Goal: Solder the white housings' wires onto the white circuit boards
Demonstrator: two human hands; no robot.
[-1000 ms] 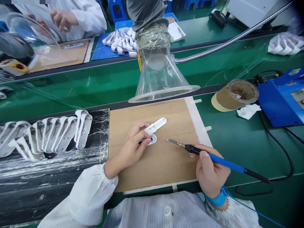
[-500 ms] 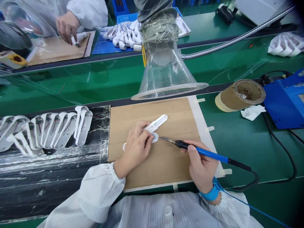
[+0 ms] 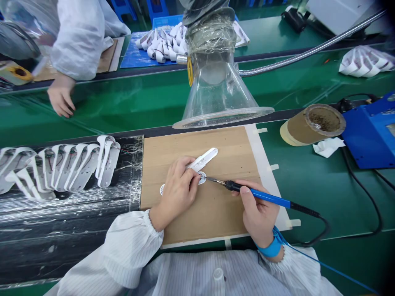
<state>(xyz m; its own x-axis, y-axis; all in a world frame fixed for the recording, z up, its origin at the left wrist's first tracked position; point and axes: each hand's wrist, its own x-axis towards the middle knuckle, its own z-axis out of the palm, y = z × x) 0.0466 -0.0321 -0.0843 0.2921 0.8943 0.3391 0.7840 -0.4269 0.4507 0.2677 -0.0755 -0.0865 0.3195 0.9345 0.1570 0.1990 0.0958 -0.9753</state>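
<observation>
My right hand (image 3: 261, 209) grips a soldering iron (image 3: 262, 196) with a blue handle, its tip pointing left. That tip is at the round end of a white plastic part, on a small round board (image 3: 202, 177) with dark markings; whether it touches, I cannot tell. My left hand (image 3: 179, 187) is closed over the white plastic part (image 3: 205, 158), pressing it against the cardboard sheet (image 3: 222, 218). The part's narrow arm shows beyond my fingers, and its middle is hidden under them.
Several white plastic parts with thin wires (image 3: 75, 166) lie on the black mat at left. A clear fume hood (image 3: 220, 96) hangs above the cardboard. At right stand a brown tube (image 3: 293, 125) and a blue soldering station (image 3: 368, 135). Across the bench is a co-worker's hand (image 3: 63, 96).
My right hand has moved slightly left, bringing the soldering iron's tip to the round board. My left hand stays put. The co-worker's hand has left a white part and reached toward the green channel.
</observation>
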